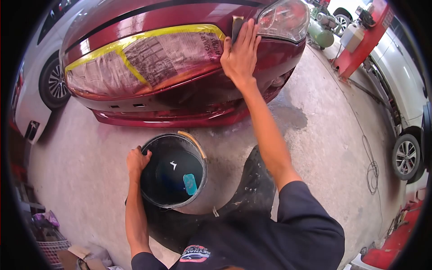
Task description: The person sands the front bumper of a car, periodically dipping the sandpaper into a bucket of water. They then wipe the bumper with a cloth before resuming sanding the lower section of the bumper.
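Glossy bumper (pixel 193 95), paper masking (pixel 173 58), matt floor (pixel 326 150)

Car workshop, masked car (pixel 198 88), green compressor (pixel 321 36)

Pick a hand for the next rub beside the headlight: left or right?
Right, most likely. The right hand has a dark pad against the red bodywork, right beside the headlight. The left hand is lower, at the rim of the bucket.
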Motion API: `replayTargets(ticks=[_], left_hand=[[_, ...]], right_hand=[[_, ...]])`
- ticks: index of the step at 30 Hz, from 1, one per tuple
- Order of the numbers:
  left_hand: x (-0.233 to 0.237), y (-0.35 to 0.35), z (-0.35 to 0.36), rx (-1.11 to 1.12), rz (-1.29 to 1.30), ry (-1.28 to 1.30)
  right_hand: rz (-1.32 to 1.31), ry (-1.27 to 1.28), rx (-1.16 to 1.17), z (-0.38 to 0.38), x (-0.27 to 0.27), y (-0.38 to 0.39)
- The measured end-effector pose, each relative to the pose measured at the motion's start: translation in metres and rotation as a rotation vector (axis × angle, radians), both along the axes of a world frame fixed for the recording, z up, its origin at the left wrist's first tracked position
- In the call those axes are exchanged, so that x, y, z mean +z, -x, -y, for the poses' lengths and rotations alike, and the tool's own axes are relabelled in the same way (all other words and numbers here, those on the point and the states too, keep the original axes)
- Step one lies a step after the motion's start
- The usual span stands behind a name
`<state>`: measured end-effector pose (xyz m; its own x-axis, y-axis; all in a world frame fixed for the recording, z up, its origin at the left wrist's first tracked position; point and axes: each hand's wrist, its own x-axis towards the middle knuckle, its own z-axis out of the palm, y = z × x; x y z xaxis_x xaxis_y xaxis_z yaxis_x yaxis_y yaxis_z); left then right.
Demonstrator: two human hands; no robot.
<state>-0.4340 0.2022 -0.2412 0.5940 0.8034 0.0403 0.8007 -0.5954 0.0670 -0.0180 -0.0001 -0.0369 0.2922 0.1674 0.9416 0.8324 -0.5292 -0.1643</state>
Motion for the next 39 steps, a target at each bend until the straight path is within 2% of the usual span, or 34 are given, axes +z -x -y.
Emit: replayTargets(ticks=[3, 6, 7, 10, 11, 12, 14, 17, 20, 22, 25, 29, 32, 33, 36, 37, 39], left_hand=[[0.002, 0.001, 0.002, -0.001, 0.004, -0.006], [0.005, 0.001, -0.002, -0.002, 0.014, 0.015], [0.004, 0.000, -0.001, -0.004, 0.023, 0.013], [0.004, -0.001, -0.003, -0.015, 0.012, 0.009], [0.002, -0.001, -0.003, -0.015, 0.006, 0.010], [0.000, -0.001, -0.005, -0.011, 0.002, 0.016], [-0.006, 0.000, -0.011, -0.003, -0.014, 0.026], [0.006, -0.002, 0.002, 0.005, -0.006, -0.019], [0.009, -0.004, 0.003, 0.018, -0.021, 0.014], [0.003, -0.003, -0.001, 0.001, 0.000, -0.011], [-0.006, -0.002, -0.007, -0.027, 0.006, -0.049], [-0.006, 0.000, -0.005, -0.001, -0.030, -0.016], [-0.001, -0.001, -0.003, -0.016, -0.035, -0.017], [-0.002, -0.001, -0.006, -0.018, -0.030, -0.023], [-0.009, 0.002, -0.002, -0.011, -0.014, -0.029], [-0.008, 0.003, -0.002, -0.015, -0.023, -0.038], [-0.005, -0.002, -0.003, -0.020, -0.016, -0.050]], right_hand=[[0.002, -0.107, 0.020, -0.008, 0.047, -0.045], [-0.218, -0.024, 0.122, 0.002, 0.062, -0.054], [-0.146, -0.123, 0.227, 0.009, 0.059, -0.046], [-0.114, -0.224, 0.270, 0.010, 0.026, -0.028], [-0.086, -0.104, 0.255, 0.003, 0.006, -0.026], [-0.047, 0.034, 0.020, 0.003, 0.000, -0.006], [-0.114, 0.039, -0.092, 0.000, 0.021, -0.008], [-0.259, -0.068, -0.034, -0.011, 0.043, -0.034], [-0.280, -0.071, -0.046, -0.015, 0.022, -0.003], [-0.235, -0.095, -0.021, -0.016, 0.021, -0.012], [-0.184, -0.156, -0.063, -0.019, 0.052, -0.040], [-0.238, -0.061, -0.170, -0.017, 0.034, 0.006], [-0.245, -0.101, -0.148, -0.020, 0.046, -0.010], [-0.291, -0.061, -0.203, -0.021, 0.058, -0.022], [-0.285, -0.128, -0.195, -0.026, 0.059, -0.022], [-0.239, -0.153, -0.061, -0.022, 0.047, -0.014], [-0.181, -0.094, -0.082, -0.018, 0.042, -0.008]])
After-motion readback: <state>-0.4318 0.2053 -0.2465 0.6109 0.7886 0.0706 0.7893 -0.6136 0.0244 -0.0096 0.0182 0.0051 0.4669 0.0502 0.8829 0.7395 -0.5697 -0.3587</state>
